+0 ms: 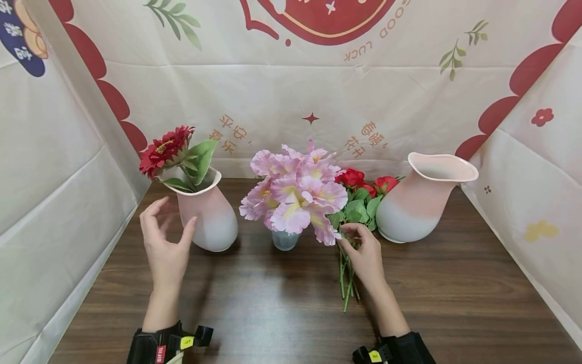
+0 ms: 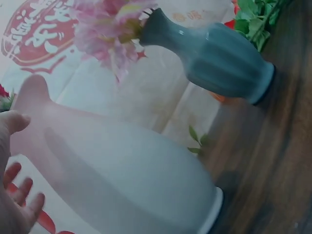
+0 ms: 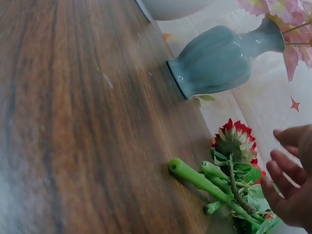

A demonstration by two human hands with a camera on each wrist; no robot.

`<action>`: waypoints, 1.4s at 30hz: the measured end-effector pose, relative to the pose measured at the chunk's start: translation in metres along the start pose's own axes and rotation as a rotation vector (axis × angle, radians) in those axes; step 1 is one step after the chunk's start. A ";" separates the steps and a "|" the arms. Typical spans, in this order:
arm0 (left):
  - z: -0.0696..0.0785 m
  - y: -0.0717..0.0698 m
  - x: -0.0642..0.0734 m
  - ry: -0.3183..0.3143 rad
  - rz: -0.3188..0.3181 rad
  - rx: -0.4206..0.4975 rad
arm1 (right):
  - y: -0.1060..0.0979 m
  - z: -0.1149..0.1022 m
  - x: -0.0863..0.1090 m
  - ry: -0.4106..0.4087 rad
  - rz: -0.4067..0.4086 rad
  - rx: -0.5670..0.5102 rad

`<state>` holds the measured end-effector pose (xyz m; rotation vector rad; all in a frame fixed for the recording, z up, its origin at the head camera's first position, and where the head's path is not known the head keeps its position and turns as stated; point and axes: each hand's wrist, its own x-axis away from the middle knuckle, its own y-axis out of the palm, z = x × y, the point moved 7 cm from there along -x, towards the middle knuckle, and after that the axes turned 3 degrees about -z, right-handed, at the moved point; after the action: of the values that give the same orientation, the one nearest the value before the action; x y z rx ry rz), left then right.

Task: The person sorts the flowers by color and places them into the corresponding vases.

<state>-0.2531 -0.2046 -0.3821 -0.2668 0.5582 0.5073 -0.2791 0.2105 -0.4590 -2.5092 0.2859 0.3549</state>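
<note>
My left hand [image 1: 167, 247] is beside a pink-and-white vase [image 1: 213, 222], thumb and fingers spread around its left side; the thumb [image 2: 17, 122] overlaps the vase's neck in the left wrist view, and whether it touches I cannot tell. A red flower [image 1: 165, 151] with green leaves stands in that vase. My right hand [image 1: 366, 255] hovers by the red flowers [image 1: 352, 178] lying on the table, its fingers bent loosely and apart with nothing between them. Their green stems [image 3: 195, 178] point towards me. Pink flowers [image 1: 297, 194] fill a blue-green vase [image 3: 217, 63] in the middle.
A second pink-and-white vase [image 1: 418, 207] stands at the right, behind and beside the red flowers, with no flower showing in it. The dark wooden table [image 1: 273, 313] runs back to a printed white cloth [image 1: 273, 96], and more cloth hangs at both sides.
</note>
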 end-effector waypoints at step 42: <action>-0.040 0.019 -0.007 -0.295 -0.313 -0.039 | 0.012 0.007 -0.016 0.206 -0.296 0.430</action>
<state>-0.2861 -0.2062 -0.4132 -0.3036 0.2131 0.2468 -0.2990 0.2069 -0.4653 -2.1195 0.0567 -0.0809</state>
